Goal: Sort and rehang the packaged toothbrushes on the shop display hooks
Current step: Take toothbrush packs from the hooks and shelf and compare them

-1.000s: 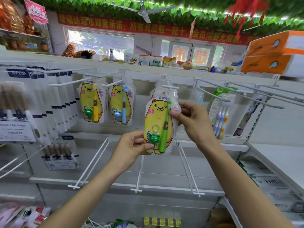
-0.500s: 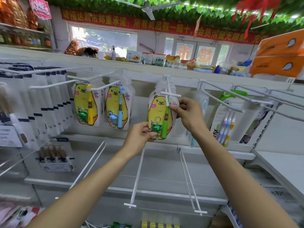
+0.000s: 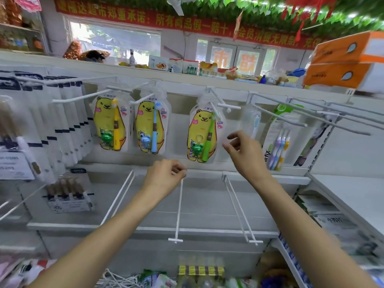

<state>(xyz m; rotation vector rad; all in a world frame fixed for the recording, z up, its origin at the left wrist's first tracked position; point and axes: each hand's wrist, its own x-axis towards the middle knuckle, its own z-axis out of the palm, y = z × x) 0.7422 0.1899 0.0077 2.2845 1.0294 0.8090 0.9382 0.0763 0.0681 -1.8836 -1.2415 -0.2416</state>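
The green pack (image 3: 202, 138), a yellow bear card with a green toothbrush, hangs on its hook (image 3: 220, 104) in the upper row, touched by neither hand. The left hand (image 3: 166, 175) sits just below it, fingers loosely curled and holding nothing. The right hand (image 3: 243, 150) is just beside the pack's right edge, fingers relaxed and apart, empty as far as the blur allows. Further left hang a yellow pack (image 3: 111, 125) and a blue pack (image 3: 151, 126), each on its own hook.
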